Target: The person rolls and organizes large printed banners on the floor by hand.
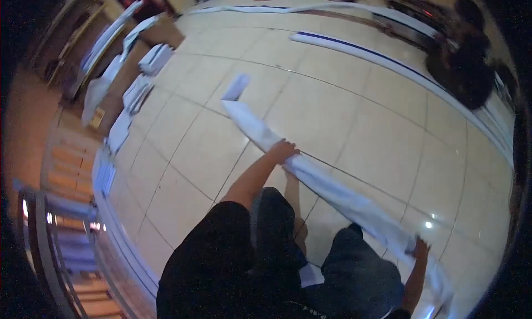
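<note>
A long white strip of folded, sheet-like material (338,194) runs diagonally across the floor in front of my knees. Its far end (237,88) bends up at an angle and looks bluish. My left hand (284,151) lies across the upper part of the strip, its fingers curled over the far edge. Lower down at the right, my right hand (421,248) is at the strip with fingers bent in. A small dark patch shows beside those fingers; blur hides what it is. The near end of the strip passes beyond my right forearm.
Pale floor tiles (183,136) surround me. Another long white strip with a dark blue edge (360,52) lies farther off. A person (465,58) sits low at the upper right. Folded white bundles (155,58) and cardboard (119,94) stand left, above a railing (61,252).
</note>
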`<state>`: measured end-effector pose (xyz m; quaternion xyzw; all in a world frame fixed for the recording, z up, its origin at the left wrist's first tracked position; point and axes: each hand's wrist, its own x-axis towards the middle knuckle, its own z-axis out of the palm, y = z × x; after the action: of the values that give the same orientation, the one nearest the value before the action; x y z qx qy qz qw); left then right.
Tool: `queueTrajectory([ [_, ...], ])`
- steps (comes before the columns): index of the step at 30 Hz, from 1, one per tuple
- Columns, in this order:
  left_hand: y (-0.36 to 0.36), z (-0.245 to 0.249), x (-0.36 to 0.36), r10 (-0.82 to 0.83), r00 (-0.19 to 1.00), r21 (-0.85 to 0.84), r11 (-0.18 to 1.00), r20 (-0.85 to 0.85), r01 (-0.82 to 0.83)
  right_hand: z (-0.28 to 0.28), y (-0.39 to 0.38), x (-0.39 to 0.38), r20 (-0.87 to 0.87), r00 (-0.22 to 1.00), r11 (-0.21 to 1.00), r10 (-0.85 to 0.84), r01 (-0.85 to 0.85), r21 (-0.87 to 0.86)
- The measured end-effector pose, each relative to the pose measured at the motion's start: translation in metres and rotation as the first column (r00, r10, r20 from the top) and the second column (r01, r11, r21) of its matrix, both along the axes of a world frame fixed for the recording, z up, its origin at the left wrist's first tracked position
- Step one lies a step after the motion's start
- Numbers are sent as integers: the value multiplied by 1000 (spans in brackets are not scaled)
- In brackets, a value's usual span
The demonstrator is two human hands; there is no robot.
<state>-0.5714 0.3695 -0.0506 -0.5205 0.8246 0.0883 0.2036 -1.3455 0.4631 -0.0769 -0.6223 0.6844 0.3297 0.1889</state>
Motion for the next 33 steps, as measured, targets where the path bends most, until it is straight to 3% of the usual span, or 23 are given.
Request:
queueTrajectory([
  [3, -38, 1, -6, 60, 998, -84, 995, 33, -57, -40, -27, -54, 197, 980, 981, -24, 61, -184],
  [4, -43, 6, -5, 100, 990, -298, 946, -99, -125, -51, -17, -63, 304, 949, 937, -82, 177, -300],
  [5, -28, 11, -1, 93, 966, -485, 851, -242, -204, -23, 19, -28, 103, 995, 843, -4, 59, -534],
  [6, -19, 29, 2, -72, 852, -596, 745, -519, -300, 31, 21, 13, 146, 979, 796, -143, 201, -571],
  [7, -7, 39, 1, -81, 850, -575, 769, -521, -279, 61, 25, 30, 187, 943, 726, -276, 332, -602],
  [9, 42, 41, 0, 159, 847, -517, 730, -507, -446, 4, 96, 3, 49, 999, 602, 7, 34, -798],
  [10, 73, 12, 14, 255, 769, -379, 753, -586, -538, -8, 132, -2, 71, 997, 627, 0, 55, -777],
  [11, 110, -8, 29, 352, 803, -272, 811, -481, -518, -12, 163, -4, 110, 993, 668, -52, 116, -735],
  [12, 146, -40, 57, 252, 862, -303, 862, -439, -406, -20, 202, -8, 134, 985, 713, -109, 171, -680],
  [13, 174, -34, 59, 414, 809, -254, 802, -417, -541, -14, 226, -12, 151, 977, 741, -150, 213, -637],
  [14, 192, -28, 63, 564, 736, -207, 723, -374, -659, -6, 239, -12, 175, 970, 763, -170, 242, -599],
  [16, 231, -63, 95, 697, 217, 48, 340, -684, -939, 11, 220, 3, 274, 958, 775, -80, 233, -587],
  [17, 246, -56, 90, 722, 217, 68, 344, -657, -937, 20, 185, 26, 350, 936, 772, 22, 207, -602],
  [19, 225, -40, 80, 590, -38, 100, 73, -806, -992, 43, 102, 94, 445, 877, 782, 179, 148, -605],
  [23, 151, -43, 56, 408, 48, 13, 144, -912, -990, 46, -14, 228, 354, 888, 827, 293, -50, -560],
  [25, 98, -29, 43, 348, 133, -53, 229, -928, -972, -22, -29, 232, 297, 853, 770, 429, -173, -614],
  [27, 58, -17, 35, 362, 367, -258, 316, -857, -913, -36, -30, 192, 386, 816, 836, 431, -199, -512],
  [28, 37, -8, 34, 357, 382, -271, 323, -852, -907, -34, -18, 175, 212, 762, 566, 612, -235, -790],
  [29, 18, 2, 34, 371, 446, -329, 337, -815, -882, -32, -12, 156, 202, 807, 598, 556, -219, -771],
  [30, 3, 7, 34, 388, 501, -379, 350, -774, -857, -38, -5, 123, 355, 840, 682, 410, -24, -731],
  [31, -11, 11, 40, 386, 508, -382, 358, -771, -852, -36, 2, 88, 478, 878, 819, 29, 254, -515],
  [32, -25, 16, 49, 402, 508, -446, 243, -762, -861, -87, 33, -1, 195, 947, 703, 255, -43, -710],
  [33, -38, 21, 58, 417, 507, -503, 130, -754, -855, -70, 54, -42, 388, 902, 698, 191, 153, -699],
])
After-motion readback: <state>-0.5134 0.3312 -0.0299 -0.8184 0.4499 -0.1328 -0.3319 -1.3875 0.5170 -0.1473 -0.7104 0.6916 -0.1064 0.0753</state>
